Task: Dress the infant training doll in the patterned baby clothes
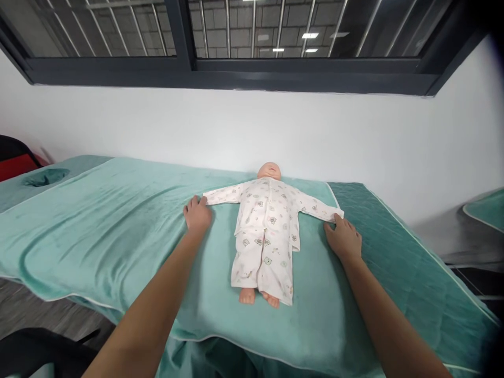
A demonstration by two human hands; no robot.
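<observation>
A baby doll (269, 171) lies on its back on a teal towel (118, 226), dressed in a white printed top (268, 207) and matching trousers (262, 262), arms spread wide, bare feet toward me. My left hand (197, 214) rests at the end of the doll's sleeve on my left, fingers curled onto the cuff. My right hand (343, 237) sits at the end of the other sleeve, fingertips pinching its cuff.
The towel covers a padded table (397, 247) with a darker teal cover, set against a white wall (252, 131) under a dark-framed window. A face hole (45, 177) shows at the table's far left. Another teal-covered table (486, 210) stands at the right.
</observation>
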